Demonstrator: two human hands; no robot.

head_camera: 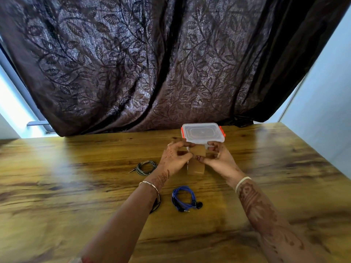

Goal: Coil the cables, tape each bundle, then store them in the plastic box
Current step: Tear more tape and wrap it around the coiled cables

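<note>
On the glossy, wood-grained surface (76,186), near its far edge, a squarish plastic box (203,132) is seen closed under a clear, moulded lid with orange side latches. Just in front of it, a flat, matte strip of brown tape (197,168) is held upright between both hands. One edge is pinched by the curled fingers and thumb of the left hand (173,158), and the other edge is pinched in the same way by the right hand (218,158). A thin grey-green cable (147,168) is laid in a loose round coil beside the left hand, its jack plug pointing outward. A blue cable (183,199) with black earbuds is coiled nearer, between the forearms. A black cable (156,205) is partly hidden under the left forearm. Behind the surface, a dark brown curtain (152,63) with a woven leaf pattern is hung in folds.
</note>
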